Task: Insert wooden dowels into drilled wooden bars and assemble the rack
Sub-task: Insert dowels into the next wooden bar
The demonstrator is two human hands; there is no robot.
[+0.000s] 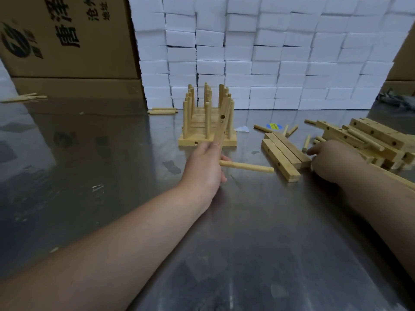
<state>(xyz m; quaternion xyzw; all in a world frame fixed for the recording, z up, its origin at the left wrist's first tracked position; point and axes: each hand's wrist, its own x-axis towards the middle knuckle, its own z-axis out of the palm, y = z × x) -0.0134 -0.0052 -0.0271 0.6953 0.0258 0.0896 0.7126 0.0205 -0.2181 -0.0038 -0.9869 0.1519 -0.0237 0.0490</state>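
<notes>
A drilled bar [221,129] is being held up on a tilt just left of centre frame, right in front of the finished rack [190,139], with a couple of its holes turned to the camera. It's pinched at the lower end by the left grip [205,163], and a dowel [247,166] is clamped in the same curled fingers, sticking out to the right just above the bench [247,221]. The right grip [334,160] is laid among loose dowels [305,143] at mid right, beside two flat bars [283,154] and the bar pile [370,136]; whether anything is actually pinched there can't be told tbh. For a clean insert, the bar should probably be steadied first, the dowel end lined up square with the hole, then pushed straight in so nothing gets cocked or split. White boxes [269,52] are stacked along the back.
</notes>
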